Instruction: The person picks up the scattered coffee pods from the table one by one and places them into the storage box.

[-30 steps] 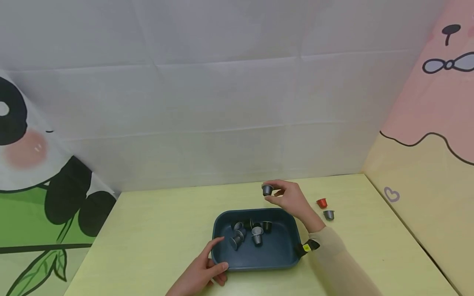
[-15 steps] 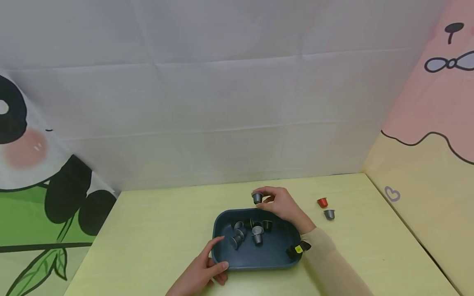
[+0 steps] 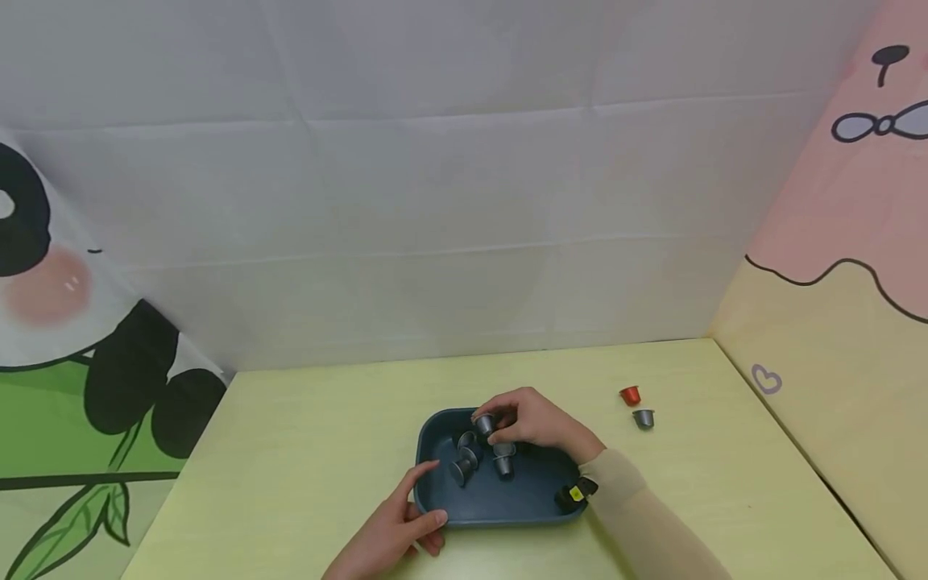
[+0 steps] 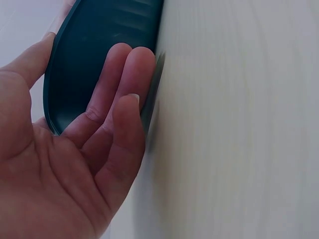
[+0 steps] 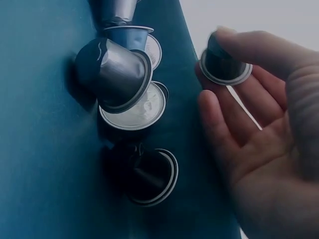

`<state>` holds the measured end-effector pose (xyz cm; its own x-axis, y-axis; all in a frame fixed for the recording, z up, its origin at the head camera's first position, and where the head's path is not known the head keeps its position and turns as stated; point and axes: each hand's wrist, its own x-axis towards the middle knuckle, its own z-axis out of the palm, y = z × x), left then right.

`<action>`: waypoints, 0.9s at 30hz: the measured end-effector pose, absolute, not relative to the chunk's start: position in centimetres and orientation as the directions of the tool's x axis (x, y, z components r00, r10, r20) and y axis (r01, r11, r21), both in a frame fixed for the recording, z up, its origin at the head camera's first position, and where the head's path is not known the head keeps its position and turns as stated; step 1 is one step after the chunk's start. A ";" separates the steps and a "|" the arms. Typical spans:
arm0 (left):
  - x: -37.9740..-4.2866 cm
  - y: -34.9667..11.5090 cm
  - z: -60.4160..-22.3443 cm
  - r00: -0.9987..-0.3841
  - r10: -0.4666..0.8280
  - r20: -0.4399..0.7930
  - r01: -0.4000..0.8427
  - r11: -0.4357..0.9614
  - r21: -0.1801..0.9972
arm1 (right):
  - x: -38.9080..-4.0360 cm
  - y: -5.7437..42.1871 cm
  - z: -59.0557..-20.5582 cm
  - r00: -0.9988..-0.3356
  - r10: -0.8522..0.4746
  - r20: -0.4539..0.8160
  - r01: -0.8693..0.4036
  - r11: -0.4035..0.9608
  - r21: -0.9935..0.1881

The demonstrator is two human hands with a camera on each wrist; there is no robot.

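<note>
A grey coffee capsule (image 3: 484,424) is pinched between thumb and fingers of my right hand (image 3: 532,419), over the back part of a dark blue tray (image 3: 518,514). My left hand (image 3: 395,524) holds the tray's left end, thumb at the near rim and index finger over the side. In the left wrist view its other fingers (image 4: 134,74) curl beside the tray's outer wall. Several capsules lie tumbled inside, among them a silver-grey one (image 3: 503,467) and another grey one (image 3: 461,471). A black capsule (image 5: 149,177) shows in the right wrist view; my right hand hides it in the head view.
A red capsule (image 3: 630,395) and a grey capsule (image 3: 644,418) lie on the pale yellow table (image 3: 304,451), right of the tray. White cloth (image 3: 435,201) hangs behind the table, with printed cartoon panels at both sides.
My right hand has moved left and toward me, carrying the pinched capsule from behind the tray to over its back part. My left hand stays at the tray's left end.
</note>
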<state>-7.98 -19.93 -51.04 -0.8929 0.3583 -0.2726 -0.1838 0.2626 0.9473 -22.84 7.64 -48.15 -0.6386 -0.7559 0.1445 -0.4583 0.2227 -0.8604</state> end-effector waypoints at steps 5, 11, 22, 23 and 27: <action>-8.1 -20.0 -51.1 -0.893 0.363 -0.266 -0.172 0.272 0.947 | -22.7 7.5 -48.3 -0.615 -0.787 0.053 -0.433 0.281 -0.856; -8.2 -20.1 -51.3 -0.892 0.361 -0.273 -0.179 0.273 0.945 | -22.6 7.4 -48.5 -0.581 -0.814 0.015 -0.480 0.327 -0.814; -8.2 -20.1 -51.5 -0.890 0.362 -0.275 -0.182 0.271 0.945 | -22.7 7.1 -48.7 -0.581 -0.814 0.013 -0.582 0.404 -0.706; -8.2 -20.1 -51.5 -0.890 0.361 -0.277 -0.184 0.272 0.945 | -22.6 7.0 -48.7 -0.585 -0.811 0.011 -0.583 0.411 -0.701; -8.2 -20.0 -51.6 -0.891 0.353 -0.285 -0.190 0.279 0.941 | -22.6 7.0 -48.6 -0.595 -0.804 -0.002 -0.579 0.430 -0.693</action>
